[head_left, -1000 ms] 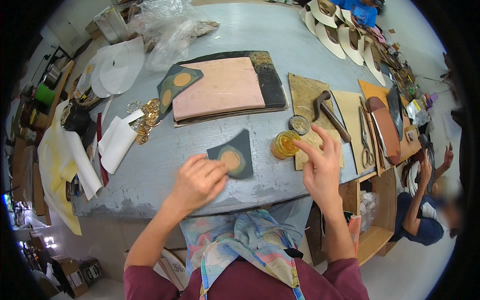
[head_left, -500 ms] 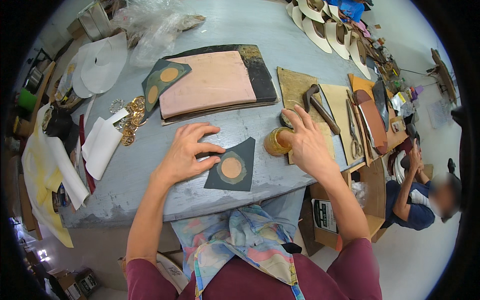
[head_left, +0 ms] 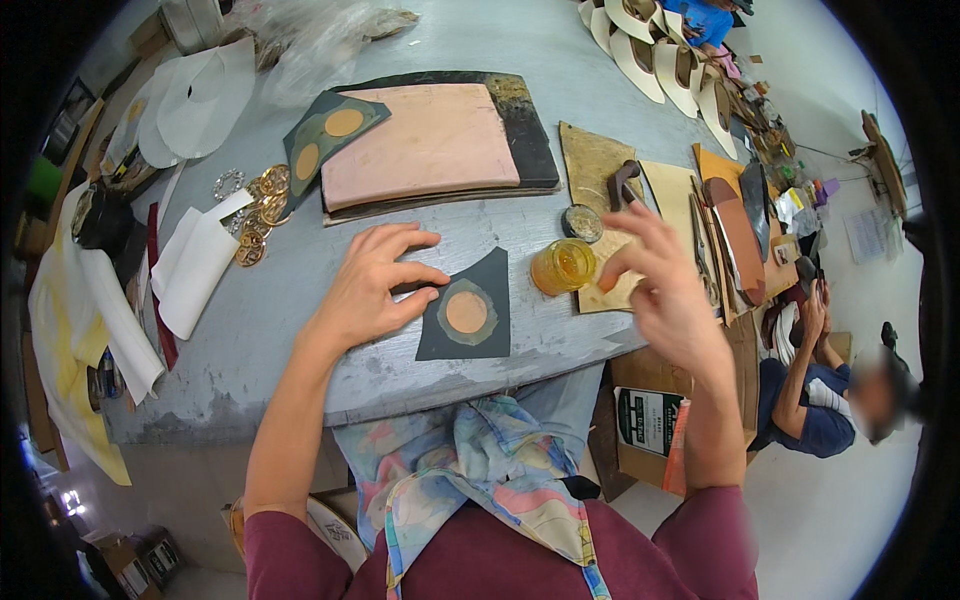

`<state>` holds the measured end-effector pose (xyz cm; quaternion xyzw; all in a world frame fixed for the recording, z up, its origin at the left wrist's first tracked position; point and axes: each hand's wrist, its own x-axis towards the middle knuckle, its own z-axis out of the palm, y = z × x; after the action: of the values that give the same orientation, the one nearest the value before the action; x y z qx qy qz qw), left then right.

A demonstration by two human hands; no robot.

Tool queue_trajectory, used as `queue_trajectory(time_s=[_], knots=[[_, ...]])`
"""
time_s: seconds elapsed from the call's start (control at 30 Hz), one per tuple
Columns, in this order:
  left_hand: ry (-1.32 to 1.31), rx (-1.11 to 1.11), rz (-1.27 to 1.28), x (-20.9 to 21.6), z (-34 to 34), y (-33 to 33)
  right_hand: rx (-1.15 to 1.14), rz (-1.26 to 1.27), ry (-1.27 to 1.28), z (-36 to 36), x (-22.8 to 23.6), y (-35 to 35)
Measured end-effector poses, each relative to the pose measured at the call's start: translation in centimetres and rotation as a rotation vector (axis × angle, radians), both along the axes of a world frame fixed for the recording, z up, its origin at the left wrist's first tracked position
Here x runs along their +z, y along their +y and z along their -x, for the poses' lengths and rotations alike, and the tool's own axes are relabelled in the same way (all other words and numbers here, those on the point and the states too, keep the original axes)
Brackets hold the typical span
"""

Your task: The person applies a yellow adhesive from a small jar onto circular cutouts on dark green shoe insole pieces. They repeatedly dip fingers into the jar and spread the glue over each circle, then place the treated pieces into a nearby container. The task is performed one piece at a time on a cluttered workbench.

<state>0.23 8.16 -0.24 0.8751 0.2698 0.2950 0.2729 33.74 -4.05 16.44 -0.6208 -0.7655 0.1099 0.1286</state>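
A dark green-grey leather piece [head_left: 462,347] lies flat on the table in front of me. It carries a round tan disc [head_left: 467,312] with a glossy smeared ring around it. My left hand [head_left: 380,285] rests at its upper left edge, fingers spread, thumb and forefinger tips by the corner. To the right stands an uncapped glass jar [head_left: 563,268] of amber, sticky-looking stuff. Beside it my right hand [head_left: 660,285] is raised, slightly blurred, fingers apart and nothing visible in them. A round dark lid [head_left: 582,223] sits behind the jar.
At the back, a pink slab [head_left: 420,140] lies on a black board, overlapped by a similar green piece with two discs [head_left: 335,140]. Gold rings [head_left: 265,205] and white rolls [head_left: 200,275] are at left. A hammer [head_left: 625,180] and sheets lie right. A person [head_left: 815,400] sits beyond.
My right hand has lifted out of the jar's mouth and moved to the right, uncovering the jar and the lid. My left hand stays by the leather piece. The view has shifted slightly.
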Motion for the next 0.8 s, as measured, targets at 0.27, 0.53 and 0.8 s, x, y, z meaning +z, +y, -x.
queue_trajectory(time_s=[0.27, 0.53, 0.8], knots=[[-0.043, -0.008, 0.053, 0.2, 0.1, -0.1, -0.118, -0.561, 0.215, 0.1, 4.2, 0.4], [-0.036, -0.06, 0.156, 0.8, 0.1, -0.4, 0.053, -0.122, -0.123, 6.2, -1.6, -2.9], [0.024, -0.095, 0.146, 0.5, -0.4, -1.0, 0.099, -0.081, -0.199, 9.6, -8.9, -3.0]])
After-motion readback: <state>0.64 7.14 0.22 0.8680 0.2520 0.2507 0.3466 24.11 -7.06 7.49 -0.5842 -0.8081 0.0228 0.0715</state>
